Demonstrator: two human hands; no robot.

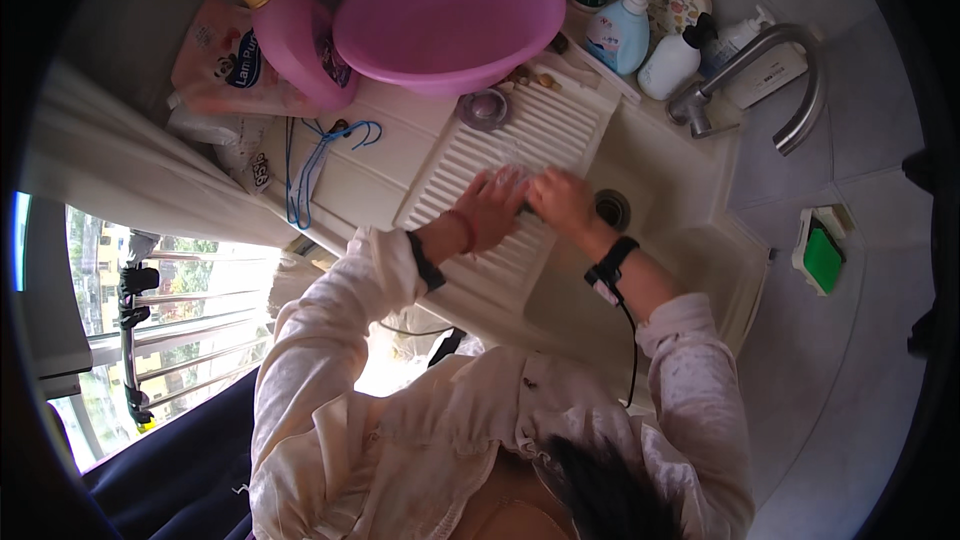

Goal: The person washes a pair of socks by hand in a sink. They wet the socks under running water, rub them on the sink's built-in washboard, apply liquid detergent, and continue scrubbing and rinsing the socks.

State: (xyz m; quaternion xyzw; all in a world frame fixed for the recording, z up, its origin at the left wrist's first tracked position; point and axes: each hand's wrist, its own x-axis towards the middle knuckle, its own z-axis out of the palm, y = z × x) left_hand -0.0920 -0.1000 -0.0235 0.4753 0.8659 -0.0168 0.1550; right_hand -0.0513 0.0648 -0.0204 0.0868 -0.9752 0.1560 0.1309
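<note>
Over the ribbed washboard (517, 120) of a laundry sink, my two hands meet, fingers bent. My left hand (491, 210) lies on the ribs beside a small clear, shiny item (512, 174), perhaps plastic or water; its edges are blurred. Against it, my right hand (562, 199) is curled near the basin's edge, blurred. A dark bit shows between the hands; I cannot tell what it is or which hand holds it. A small round dish with a purplish piece (484, 108) rests higher on the ribs. Right of my right hand is the sink drain (611, 208).
A pink plastic basin (450, 15) stands behind the washboard. Blue hangers (304, 172) and a pink detergent bottle (300, 45) are at left. Pump bottles (619, 34) and a steel faucet (802, 90) stand at back right. A green sponge (821, 259) is in a wall holder.
</note>
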